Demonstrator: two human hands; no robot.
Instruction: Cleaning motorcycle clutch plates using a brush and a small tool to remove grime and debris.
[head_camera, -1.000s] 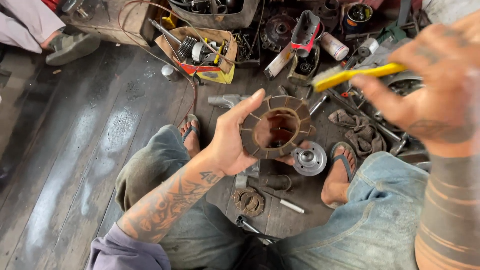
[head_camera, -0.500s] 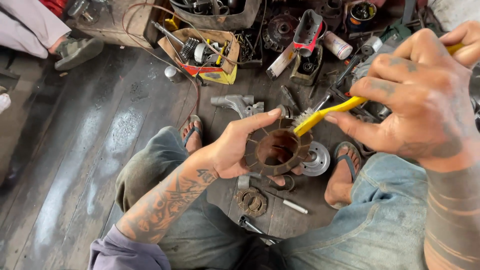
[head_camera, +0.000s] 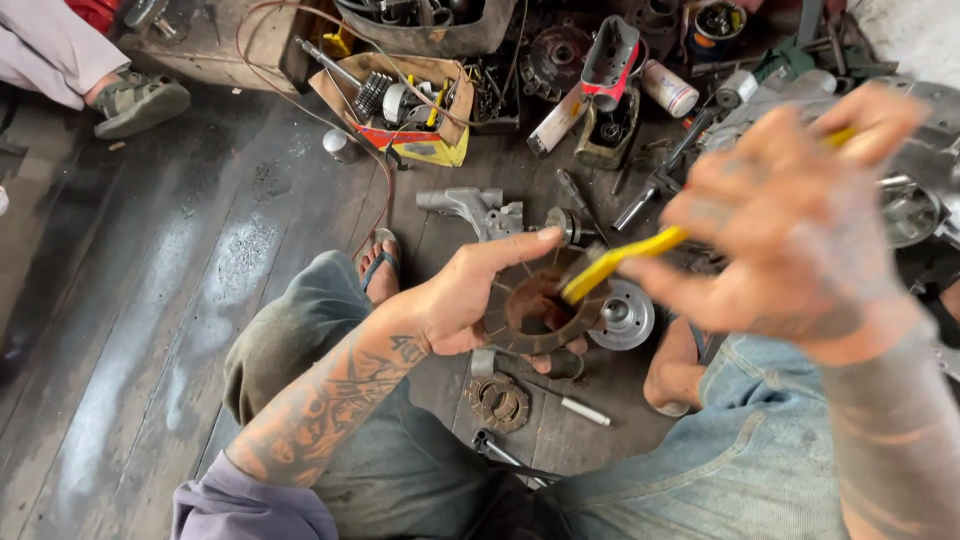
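While gripped upright at its rim by the left hand (head_camera: 455, 305), thumb over the top, the brown friction ring (head_camera: 535, 310) hovers above the lap. Closed right hand (head_camera: 790, 230), blurred, pressing a yellow-handled brush (head_camera: 625, 258) against the ring's edge. Likely risks: bristles skidding onto fingers, ring slipping loose. Just beside: silver hub (head_camera: 620, 318), small plates (head_camera: 498, 400); cluttered parts box (head_camera: 400, 100) well apart.

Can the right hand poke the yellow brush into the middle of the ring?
Probably yes. The right hand already has the yellow brush at the ring, and the left hand grips only its rim, leaving the middle open.
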